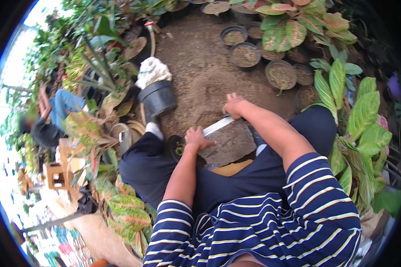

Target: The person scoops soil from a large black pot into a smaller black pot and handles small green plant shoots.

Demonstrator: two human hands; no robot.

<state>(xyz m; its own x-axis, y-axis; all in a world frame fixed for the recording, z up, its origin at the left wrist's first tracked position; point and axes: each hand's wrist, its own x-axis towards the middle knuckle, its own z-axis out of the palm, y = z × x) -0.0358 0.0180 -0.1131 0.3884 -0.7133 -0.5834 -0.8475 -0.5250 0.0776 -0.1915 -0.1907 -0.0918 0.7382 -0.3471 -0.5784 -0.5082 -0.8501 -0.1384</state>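
A rough grey slab [232, 142], like concrete or stone, lies tilted between my bent legs. Along its far edge runs a straight, bright strip [218, 126] that looks like a metal blade. My left hand [197, 138] grips the strip's left end, its thumb pointing across the slab. At the other end my right hand [235, 106] closes over the strip, near a small dark part that may be a handle. My fingers hide both ends. Below the slab shows a tan piece [232, 168] of unclear kind.
A black plant pot [158, 96] leans beside my left foot, a white sack [153, 71] behind it. Several soil-filled pots [245, 56] stand ahead to the right on bare ground [200, 66]. Leafy plants [364, 113] crowd both sides. Another person [50, 116] sits at far left.
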